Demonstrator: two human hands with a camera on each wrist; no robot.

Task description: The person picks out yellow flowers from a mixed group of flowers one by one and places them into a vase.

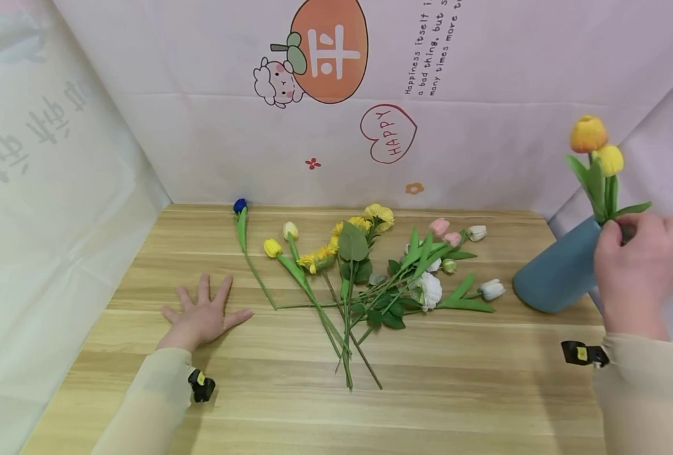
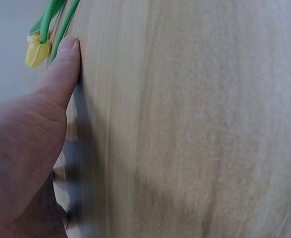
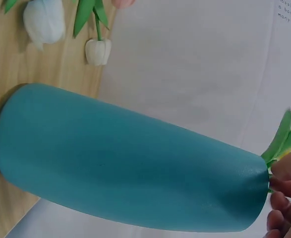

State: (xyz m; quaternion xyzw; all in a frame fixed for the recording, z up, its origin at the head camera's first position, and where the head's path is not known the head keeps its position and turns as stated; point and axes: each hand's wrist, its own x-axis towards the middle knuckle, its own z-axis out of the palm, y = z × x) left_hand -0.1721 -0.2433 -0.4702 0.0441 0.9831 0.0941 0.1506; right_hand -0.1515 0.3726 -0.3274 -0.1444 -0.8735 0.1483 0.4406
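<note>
A blue vase (image 1: 558, 268) stands at the table's right edge. An orange-yellow tulip (image 1: 589, 134) and a yellow tulip (image 1: 610, 160) rise from its mouth. At that rim my right hand (image 1: 646, 268) has its fingers curled, pinching at the tulip stems; in the right wrist view the fingertips (image 3: 286, 168) meet just by the rim (image 3: 265, 191), partly hiding the stems. My left hand (image 1: 200, 316) lies flat on the table with fingers spread, holding nothing. The nearest flower to it is a yellow tulip lying down (image 1: 272, 248), also seen past the thumb in the left wrist view.
Mid-table lies a loose pile of artificial flowers with crossing stems: yellow blooms (image 1: 378, 217), pink tulips (image 1: 440, 227), a white rose (image 1: 429, 291) and white tulips (image 1: 491, 289). A blue flower (image 1: 240, 206) lies at the back left. Printed cloth (image 1: 228, 145) hangs around the wooden table (image 1: 291, 417).
</note>
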